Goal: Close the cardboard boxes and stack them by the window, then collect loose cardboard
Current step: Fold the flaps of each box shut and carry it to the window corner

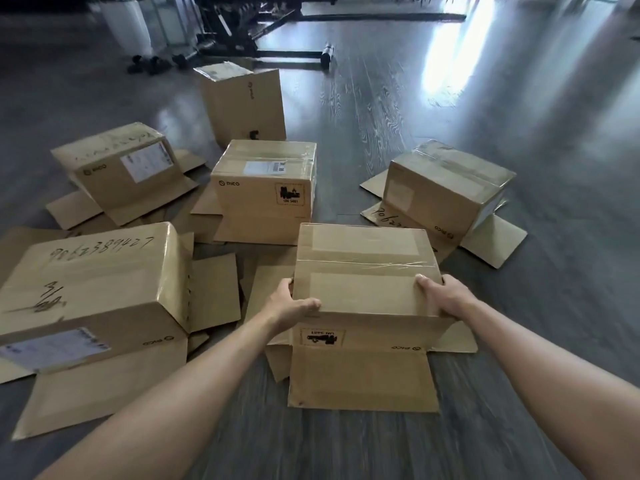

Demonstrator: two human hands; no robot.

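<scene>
The box point(363, 271) sits upside down on the floor, near its front edge, flaps spread. It's held by L hand point(289, 304) & R hand point(441, 296), fingers curled over its near corners, prob. to flip it.

L hand point(289, 308) & R hand point(441, 294) gripping upside-down box point(363, 271), flaps splayed on floor point(519, 168)

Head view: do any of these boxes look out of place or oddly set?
Yes. The box gripped by the left hand and right hand sits upside down, its printed label inverted and flaps splayed on the floor. The far box stands tilted on end.
</scene>
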